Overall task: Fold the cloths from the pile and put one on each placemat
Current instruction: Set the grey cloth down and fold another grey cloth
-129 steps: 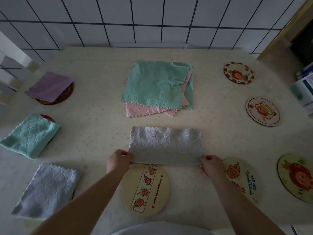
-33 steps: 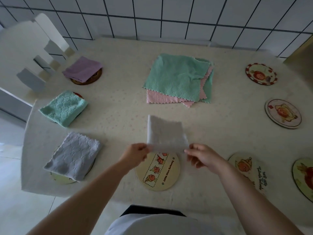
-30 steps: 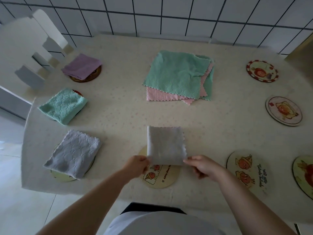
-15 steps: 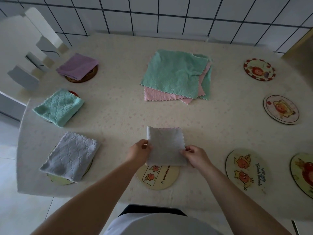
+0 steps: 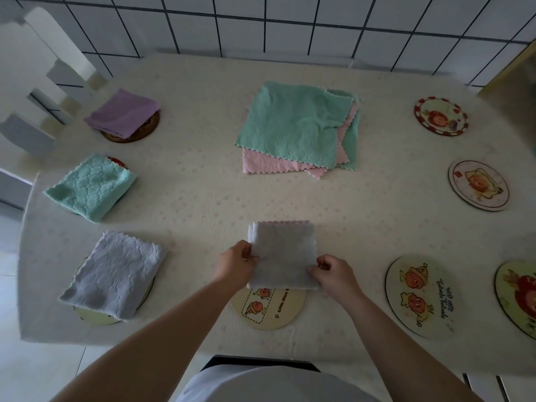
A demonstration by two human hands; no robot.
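Cloth, grey and folded [image 5: 282, 255], lies near the front edge of the tabletop [image 5: 203, 187], its near edge overlapping the far part of a round cream placemat [image 5: 268, 307] printed with fruit figures. The folded piece is roughly rectangular; its slightly longer axis runs away from the person toward the tiled wall [image 5: 290, 27], with scalloped edges at the far and right sides. The left hand [image 5: 236, 264] has its grip closed on the cloth's left edge, thumb on top. The right hand [image 5: 332, 272] has its grip closed on the near right corner, fingers curled over the fabric. At mid-tabletop sits the pile [image 5: 298, 126]: a teal cloth on top, a pink one under it showing at the near and right edges, and more teal at the right. On the left side, three folded cloths each rest on a placemat: a lilac-grey cloth [image 5: 113, 272] nearest, a teal folded cloth [image 5: 90, 185] beyond it, and a purple cloth [image 5: 123, 113] farthest. On the right side, four placemats are bare: a red-rimmed mat [image 5: 441, 116] farthest, a pale mat [image 5: 478, 185] nearer, an orange-figure mat [image 5: 422, 294] beside the right hand, and one cut off at the frame's right edge [image 5: 519, 294]. A white chair [image 5: 37, 82] stands at the far left corner.
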